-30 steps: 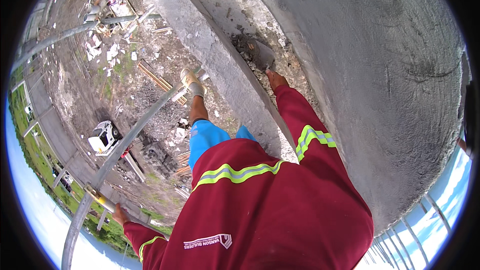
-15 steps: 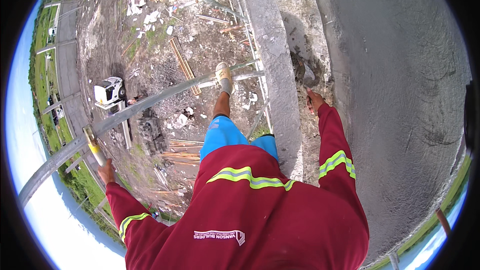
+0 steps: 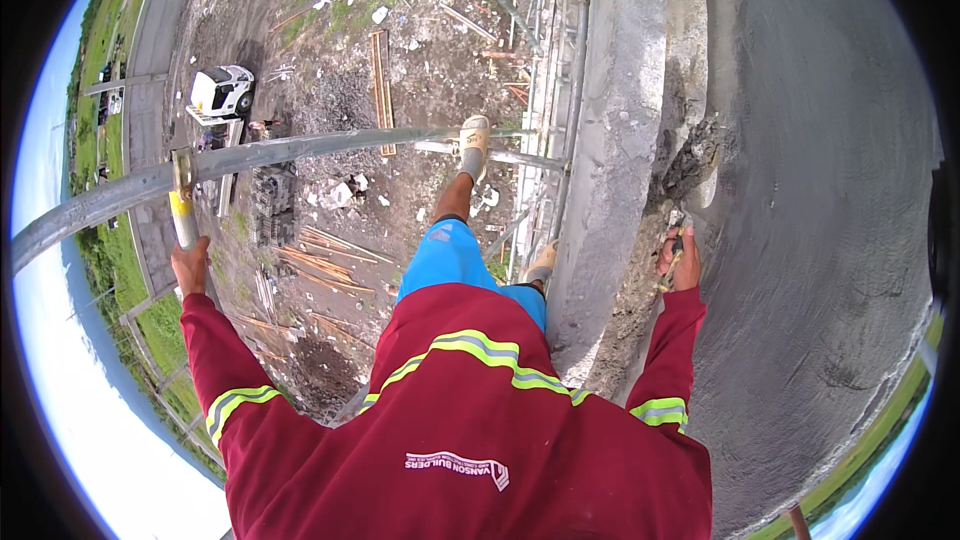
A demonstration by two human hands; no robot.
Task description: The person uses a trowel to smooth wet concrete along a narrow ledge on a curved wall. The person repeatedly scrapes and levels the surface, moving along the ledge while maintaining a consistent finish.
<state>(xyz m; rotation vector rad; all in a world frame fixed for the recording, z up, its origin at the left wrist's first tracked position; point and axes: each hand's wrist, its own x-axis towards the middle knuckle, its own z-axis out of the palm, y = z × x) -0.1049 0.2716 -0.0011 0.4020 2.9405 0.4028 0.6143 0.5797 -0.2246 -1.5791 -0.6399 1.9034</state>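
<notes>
1. A long grey pipe [image 3: 320, 146] is stretched across the left side, and a short yellow-banded tube [image 3: 185, 227] is joined to it by a clamp [image 3: 182, 168]
2. The tube's lower end is grasped by the left hand [image 3: 190, 265], well apart from the mortar
3. A white truck [image 3: 216, 95] is seen on the ground below, and a shoe [image 3: 474, 140] over the pipe
4. A trowel [image 3: 677, 242] is gripped by the right hand [image 3: 684, 262], its handle's long axis pointed forward from the body; its blade cannot be clearly made out
5. Dark mortar [image 3: 690, 158] is heaped just ahead of the right hand, the nearer one, between a concrete ledge [image 3: 618, 140] and a grey wall [image 3: 820, 240]
</notes>
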